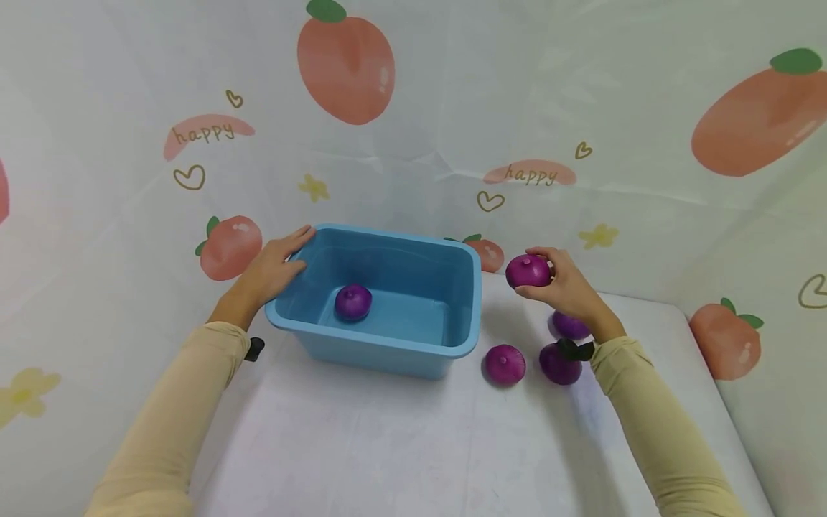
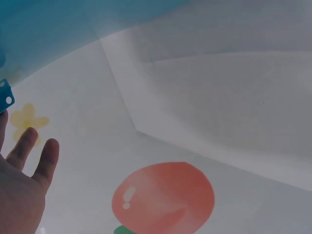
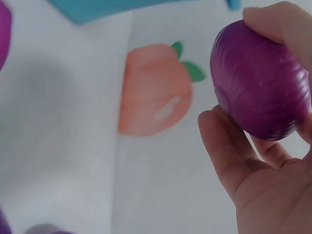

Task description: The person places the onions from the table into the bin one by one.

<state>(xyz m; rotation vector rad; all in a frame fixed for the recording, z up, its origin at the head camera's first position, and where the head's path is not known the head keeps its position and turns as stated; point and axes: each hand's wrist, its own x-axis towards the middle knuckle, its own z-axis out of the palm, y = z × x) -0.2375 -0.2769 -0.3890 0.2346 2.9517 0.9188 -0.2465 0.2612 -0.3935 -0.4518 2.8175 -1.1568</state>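
Note:
My right hand (image 1: pixel 561 286) holds a purple onion (image 1: pixel 528 271) above the table, to the right of a light blue plastic tub (image 1: pixel 381 352). In the right wrist view, thumb and fingers grip that onion (image 3: pixel 263 83) from opposite sides. My left hand (image 1: pixel 270 271) rests at the tub's left rim, thumb toward the inside. The left wrist view shows its fingers (image 2: pixel 47 161) fairly straight and spread, near a blue tab with holes (image 2: pixel 6 95). Inside the tub, toward the left, lies another purple onion (image 1: pixel 353 302).
Right of the tub, three more onions lie on the white table: a brighter one (image 1: pixel 505 365), a darker one (image 1: pixel 559 365) partly behind the black wrist strap (image 1: pixel 575 350), and one (image 1: pixel 570 325) partly under the right wrist. A fruit-printed white cloth (image 1: pixel 413 158) hangs behind.

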